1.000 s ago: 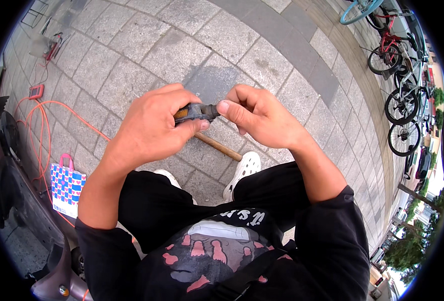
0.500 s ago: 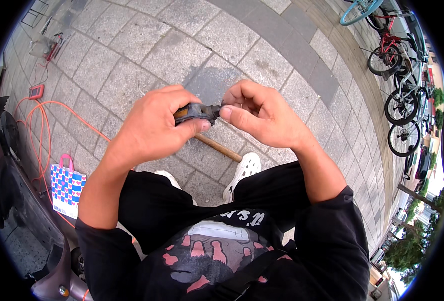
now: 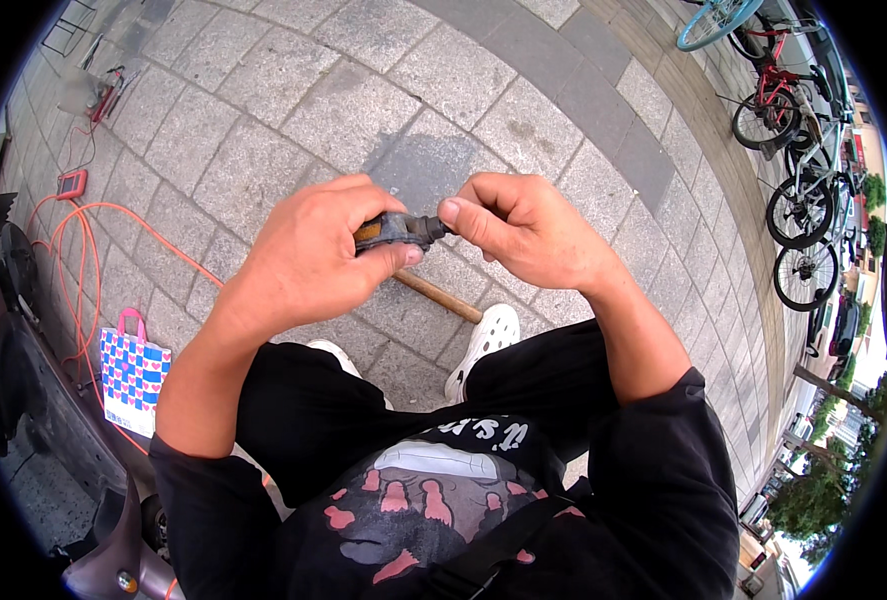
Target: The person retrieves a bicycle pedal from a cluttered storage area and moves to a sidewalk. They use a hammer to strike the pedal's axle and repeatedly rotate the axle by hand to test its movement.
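A dark bicycle pedal (image 3: 400, 229) with an amber reflector is held in front of me, above the paving. My left hand (image 3: 313, 245) wraps round its body, thumb underneath and fingers over the top. The pedal's axle end (image 3: 429, 228) points right. There, my right hand (image 3: 528, 228) pinches the tip between thumb and forefinger, its other fingers curled in. What lies right under the fingertips is hidden. Below the pedal, a wooden handle (image 3: 438, 297) slants toward my white clog (image 3: 487, 345); its far end is behind my left hand.
On the left stand part of a scooter (image 3: 73, 450), a checked bag (image 3: 135, 365) with a pink handle, and an orange hose (image 3: 153, 236) with a red device (image 3: 73, 183). Red tools (image 3: 111, 95) lie farther back. Several parked bicycles (image 3: 801, 212) line the right side.
My right hand has sunk slightly and its fingers have curled in more, turning at the axle end. My left hand and the pedal have moved only slightly.
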`<state>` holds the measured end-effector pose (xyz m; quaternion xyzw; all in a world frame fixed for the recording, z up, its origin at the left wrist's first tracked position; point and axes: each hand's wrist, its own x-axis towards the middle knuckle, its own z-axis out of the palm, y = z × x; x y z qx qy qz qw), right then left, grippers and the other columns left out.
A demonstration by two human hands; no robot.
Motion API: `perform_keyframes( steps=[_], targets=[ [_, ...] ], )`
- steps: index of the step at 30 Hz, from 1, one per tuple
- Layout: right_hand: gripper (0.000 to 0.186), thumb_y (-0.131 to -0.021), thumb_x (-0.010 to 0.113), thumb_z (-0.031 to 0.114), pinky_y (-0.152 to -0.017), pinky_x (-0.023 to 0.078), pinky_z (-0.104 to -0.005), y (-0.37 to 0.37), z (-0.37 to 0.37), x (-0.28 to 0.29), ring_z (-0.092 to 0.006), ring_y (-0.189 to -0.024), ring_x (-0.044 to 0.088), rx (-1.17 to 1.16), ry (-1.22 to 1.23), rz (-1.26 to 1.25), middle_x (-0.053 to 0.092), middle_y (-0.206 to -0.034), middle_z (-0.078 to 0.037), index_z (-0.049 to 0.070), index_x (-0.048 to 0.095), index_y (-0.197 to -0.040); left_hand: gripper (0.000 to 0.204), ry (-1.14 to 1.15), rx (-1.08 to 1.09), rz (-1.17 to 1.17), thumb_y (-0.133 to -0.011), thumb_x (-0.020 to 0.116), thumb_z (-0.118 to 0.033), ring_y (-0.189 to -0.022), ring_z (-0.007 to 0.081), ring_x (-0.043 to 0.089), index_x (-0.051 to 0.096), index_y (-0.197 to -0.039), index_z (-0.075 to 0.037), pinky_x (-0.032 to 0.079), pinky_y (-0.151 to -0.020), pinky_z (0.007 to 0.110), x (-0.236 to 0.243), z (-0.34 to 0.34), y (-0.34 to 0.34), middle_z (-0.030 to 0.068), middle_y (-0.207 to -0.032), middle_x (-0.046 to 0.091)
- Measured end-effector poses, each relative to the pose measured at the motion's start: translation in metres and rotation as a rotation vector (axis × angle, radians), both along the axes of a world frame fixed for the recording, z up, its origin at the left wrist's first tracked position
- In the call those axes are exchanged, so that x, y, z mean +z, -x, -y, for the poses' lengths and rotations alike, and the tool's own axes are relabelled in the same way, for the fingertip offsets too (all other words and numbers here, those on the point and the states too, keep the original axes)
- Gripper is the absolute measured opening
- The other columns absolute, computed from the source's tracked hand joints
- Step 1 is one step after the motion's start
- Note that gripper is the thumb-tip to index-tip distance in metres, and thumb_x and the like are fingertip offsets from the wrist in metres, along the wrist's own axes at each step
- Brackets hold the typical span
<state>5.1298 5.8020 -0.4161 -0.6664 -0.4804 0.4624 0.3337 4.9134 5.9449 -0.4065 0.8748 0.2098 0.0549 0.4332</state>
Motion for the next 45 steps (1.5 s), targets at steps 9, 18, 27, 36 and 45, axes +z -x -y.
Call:
perform_keyframes(
  steps=[9,18,27,36,45],
  targets=[
    [0.051,-0.109,0.067,0.038,-0.058,0.044,-0.0406,0.002,-0.002,-0.001,-0.0179,-0.060,0.050,0.024,0.063,-0.004,0.055,-0.062,-0.012,-0.003,0.062,-0.080,0.031,-0.018,0.021,-0.018,-0.084,0.090,-0.018,-0.077,0.0253,0.065,0.077,-0.106,0.000,0.049,-0.069,0.039,-0.003,0.002,0.001,0.0103,-0.085,0.066],
    [0.046,-0.108,0.069,0.038,-0.060,0.045,-0.0395,-0.003,0.001,-0.002,-0.0185,-0.063,0.054,0.075,-0.020,0.049,0.060,-0.067,-0.011,-0.001,0.063,-0.085,0.032,0.000,0.025,-0.037,-0.085,0.089,-0.021,-0.079,0.0282,0.065,0.078,-0.107,0.000,0.050,-0.071,0.040,-0.001,0.002,0.000,0.0108,-0.087,0.066],
    [0.025,-0.106,0.074,0.025,-0.064,0.045,-0.0300,-0.004,0.003,-0.001,-0.0094,-0.073,0.050,0.089,-0.040,-0.010,0.059,-0.080,0.000,0.001,0.069,-0.100,0.031,0.014,0.028,-0.007,-0.084,0.091,-0.018,-0.075,0.0207,0.061,0.078,-0.106,0.000,0.047,-0.067,0.037,-0.001,0.002,0.000,0.0077,-0.083,0.063],
    [0.021,-0.102,0.079,0.018,-0.065,0.045,-0.0264,-0.004,0.003,0.005,-0.0065,-0.074,0.052,0.082,-0.058,-0.018,0.058,-0.081,0.003,0.002,0.068,-0.109,0.032,0.024,0.042,-0.009,-0.084,0.091,-0.017,-0.077,0.0221,0.064,0.078,-0.107,0.001,0.049,-0.070,0.037,-0.001,0.002,0.000,0.0096,-0.087,0.067],
    [0.028,-0.107,0.073,0.026,-0.063,0.046,-0.0304,-0.007,0.003,0.002,-0.0098,-0.071,0.053,0.104,-0.152,0.131,0.058,-0.076,0.000,0.001,0.070,-0.097,0.032,-0.002,0.030,0.000,-0.084,0.090,-0.019,-0.077,0.0258,0.063,0.077,-0.106,0.000,0.049,-0.069,0.039,0.004,0.002,-0.004,0.0106,-0.086,0.066]
  ],
)
